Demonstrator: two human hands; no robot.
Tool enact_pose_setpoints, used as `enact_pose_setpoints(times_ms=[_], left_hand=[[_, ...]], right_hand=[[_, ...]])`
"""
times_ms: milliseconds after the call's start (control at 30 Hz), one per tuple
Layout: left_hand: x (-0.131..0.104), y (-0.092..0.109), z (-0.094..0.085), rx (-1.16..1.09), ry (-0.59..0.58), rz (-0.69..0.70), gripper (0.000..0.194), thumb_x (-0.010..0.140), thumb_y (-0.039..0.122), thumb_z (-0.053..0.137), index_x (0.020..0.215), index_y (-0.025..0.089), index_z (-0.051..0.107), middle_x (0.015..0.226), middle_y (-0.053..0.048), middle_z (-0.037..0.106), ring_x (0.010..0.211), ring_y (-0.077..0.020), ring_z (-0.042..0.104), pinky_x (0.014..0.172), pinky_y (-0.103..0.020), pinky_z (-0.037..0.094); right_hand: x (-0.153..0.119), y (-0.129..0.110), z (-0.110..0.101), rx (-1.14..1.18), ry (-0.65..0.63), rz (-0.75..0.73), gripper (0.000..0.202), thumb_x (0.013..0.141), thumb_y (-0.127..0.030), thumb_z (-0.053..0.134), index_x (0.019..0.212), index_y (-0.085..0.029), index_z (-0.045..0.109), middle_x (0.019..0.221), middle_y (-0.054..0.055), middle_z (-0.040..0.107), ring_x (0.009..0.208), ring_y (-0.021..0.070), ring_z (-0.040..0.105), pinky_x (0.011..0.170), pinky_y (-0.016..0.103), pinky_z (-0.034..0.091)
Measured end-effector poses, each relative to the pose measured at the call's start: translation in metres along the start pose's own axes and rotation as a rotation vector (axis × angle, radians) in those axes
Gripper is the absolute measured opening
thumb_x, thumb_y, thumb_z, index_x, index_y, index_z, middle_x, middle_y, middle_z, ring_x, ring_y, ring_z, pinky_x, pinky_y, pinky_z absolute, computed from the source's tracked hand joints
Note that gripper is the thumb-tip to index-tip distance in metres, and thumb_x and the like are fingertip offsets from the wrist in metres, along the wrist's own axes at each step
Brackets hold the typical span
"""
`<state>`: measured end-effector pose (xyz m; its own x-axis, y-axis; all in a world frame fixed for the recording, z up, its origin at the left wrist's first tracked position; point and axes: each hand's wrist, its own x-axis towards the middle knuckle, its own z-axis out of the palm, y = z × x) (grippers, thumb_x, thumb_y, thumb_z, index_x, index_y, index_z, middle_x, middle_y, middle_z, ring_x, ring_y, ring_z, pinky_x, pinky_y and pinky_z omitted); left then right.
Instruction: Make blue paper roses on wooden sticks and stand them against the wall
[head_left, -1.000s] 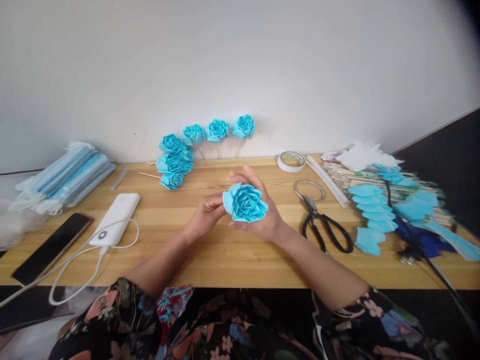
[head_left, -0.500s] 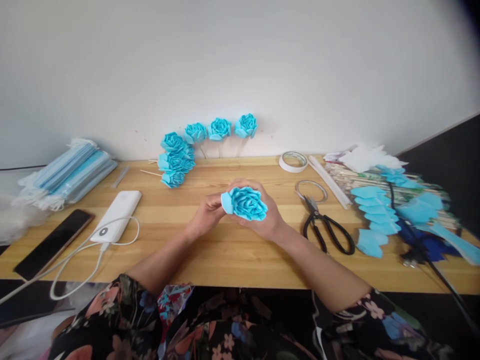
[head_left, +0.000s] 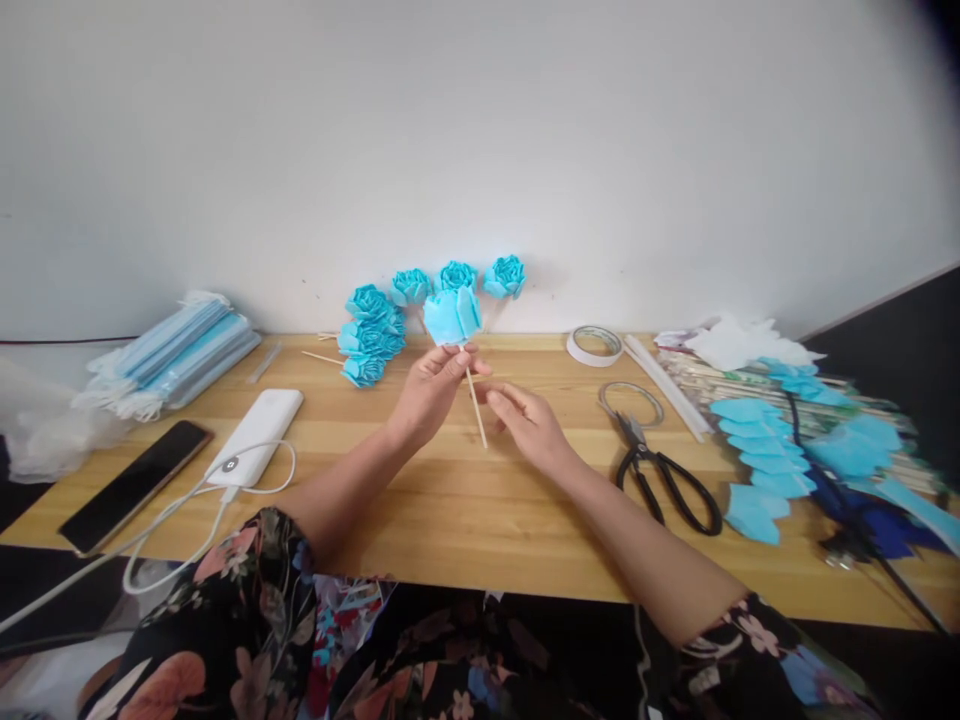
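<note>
A blue paper flower (head_left: 452,316) is held upright above the middle of the wooden table, its thin pale stick (head_left: 476,410) slanting down toward me. My left hand (head_left: 431,393) pinches the stick just under the bloom. Close by on the right, my right hand (head_left: 525,420) has its fingers curled near the stick; whether the fingertips touch it or hold anything is unclear. Behind the held bloom, several finished blue flowers (head_left: 504,277) lean against the wall, and more (head_left: 367,340) lie piled on the left.
On the right are black-handled pliers (head_left: 667,480), a wire ring (head_left: 631,404), a tape roll (head_left: 594,346), white sticks (head_left: 667,385) and cut blue petals (head_left: 761,440). To the left lie a phone (head_left: 135,485), a white power bank (head_left: 255,437) with its cable, and blue masks (head_left: 176,350).
The flower has been tipped up from facing me, so its side and stick now show. My left hand has risen to the stick under the bloom; my right hand has moved away from the bloom.
</note>
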<state>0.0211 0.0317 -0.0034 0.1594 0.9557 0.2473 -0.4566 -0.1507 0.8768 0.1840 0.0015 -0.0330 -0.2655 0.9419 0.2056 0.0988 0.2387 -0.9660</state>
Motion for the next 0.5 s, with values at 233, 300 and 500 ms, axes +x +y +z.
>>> enact_pose_setpoints(times_ms=[233,300,500], left_hand=[[-0.007,-0.011,0.000,-0.022,0.009,-0.127,0.039,0.070,0.046,0.087,0.090,0.016,0.071,0.079,-0.004,0.073,0.081,-0.0168,0.065,0.071,-0.027,0.047],[-0.009,-0.011,-0.002,-0.042,-0.006,-0.182,0.041,0.069,0.047,0.087,0.090,0.016,0.072,0.085,-0.006,0.074,0.081,-0.0178,0.065,0.067,-0.027,0.047],[-0.010,-0.007,-0.009,-0.085,0.014,-0.205,0.041,0.066,0.047,0.090,0.088,0.016,0.076,0.080,-0.005,0.074,0.082,-0.0173,0.067,0.079,-0.029,0.049]], right_hand=[[-0.001,0.006,0.007,0.028,-0.059,0.055,0.024,0.083,-0.037,0.065,0.098,-0.019,0.071,0.079,0.002,0.071,0.066,0.0145,0.064,0.062,0.029,0.054],[-0.001,0.008,0.008,0.069,-0.079,0.060,0.023,0.084,-0.037,0.064,0.099,-0.020,0.070,0.080,0.002,0.073,0.067,0.0145,0.066,0.063,0.029,0.055],[-0.003,0.009,0.010,0.154,-0.132,0.115,0.025,0.086,-0.040,0.066,0.100,-0.019,0.070,0.083,0.003,0.074,0.066,0.0130,0.066,0.062,0.028,0.056]])
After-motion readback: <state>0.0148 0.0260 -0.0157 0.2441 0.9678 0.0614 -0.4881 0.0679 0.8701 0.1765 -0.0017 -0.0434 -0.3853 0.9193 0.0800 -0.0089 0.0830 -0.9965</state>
